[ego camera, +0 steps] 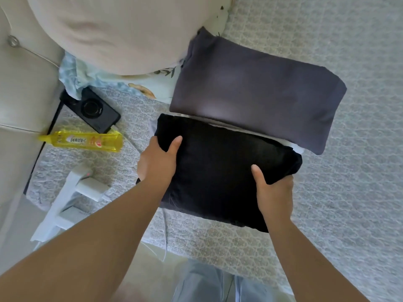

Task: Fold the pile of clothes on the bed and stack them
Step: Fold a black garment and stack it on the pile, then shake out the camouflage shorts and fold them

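Note:
A folded black garment [218,166] lies on the patterned bed cover [349,182] in front of me. My left hand [158,162] grips its left edge, thumb on top. My right hand [273,192] grips its right edge the same way. Just behind it lies a folded dark grey-purple garment [255,94]. A strip of white fabric [250,130] shows between the two, under the grey garment's near edge.
A large cream pillow [122,31] fills the top left. Left of the clothes lie a black phone [91,110], a yellow bottle [87,141] and a white power strip with plugs [65,199]. The padded headboard [19,94] runs along the left edge.

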